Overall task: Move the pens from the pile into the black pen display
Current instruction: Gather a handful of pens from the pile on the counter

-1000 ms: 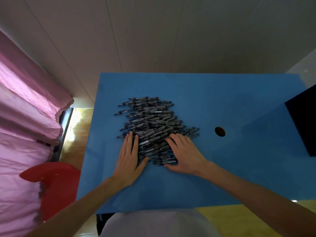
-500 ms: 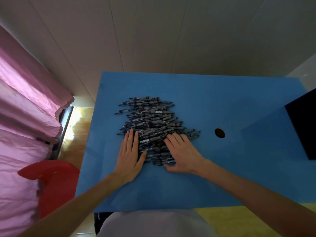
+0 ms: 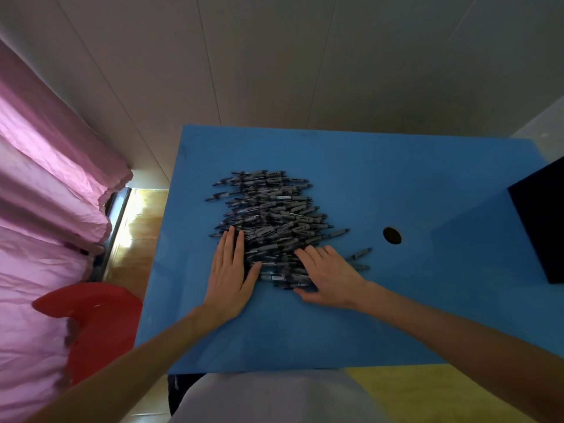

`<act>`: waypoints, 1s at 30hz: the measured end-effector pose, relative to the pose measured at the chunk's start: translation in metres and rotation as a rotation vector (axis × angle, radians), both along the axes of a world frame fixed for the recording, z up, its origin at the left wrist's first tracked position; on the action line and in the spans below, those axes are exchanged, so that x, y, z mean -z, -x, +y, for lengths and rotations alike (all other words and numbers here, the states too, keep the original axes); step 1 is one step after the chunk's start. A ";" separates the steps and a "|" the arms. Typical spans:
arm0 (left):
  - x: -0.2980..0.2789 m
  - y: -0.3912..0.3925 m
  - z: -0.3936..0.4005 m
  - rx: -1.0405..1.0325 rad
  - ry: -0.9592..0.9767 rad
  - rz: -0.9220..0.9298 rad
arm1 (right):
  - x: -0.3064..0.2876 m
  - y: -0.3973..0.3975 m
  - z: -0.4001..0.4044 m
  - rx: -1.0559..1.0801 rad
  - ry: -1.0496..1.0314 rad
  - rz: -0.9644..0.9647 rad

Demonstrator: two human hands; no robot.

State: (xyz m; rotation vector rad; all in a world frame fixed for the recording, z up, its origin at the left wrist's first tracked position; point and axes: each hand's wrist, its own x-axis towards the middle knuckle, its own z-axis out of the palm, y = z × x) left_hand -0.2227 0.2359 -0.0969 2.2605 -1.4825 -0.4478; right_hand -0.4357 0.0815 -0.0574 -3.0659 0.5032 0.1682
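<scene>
Gathering stage, no pen yet lifted: left hand [image 3: 229,276] and right hand [image 3: 328,274] lie flat, fingers straight, holding nothing, bracketing the pile's [image 3: 268,221] near edge on the table [image 3: 396,315]; next, pinch a few pens and carry them right to the display [image 3: 540,221].

black pen display [image 3: 546,221] cut off at right edge, pens [image 3: 268,221] under right hand [image 3: 329,276] hidden
</scene>
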 end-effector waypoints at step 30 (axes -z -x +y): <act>-0.016 0.033 0.007 0.393 0.087 -0.296 | 0.005 0.064 -0.012 0.141 -0.081 0.001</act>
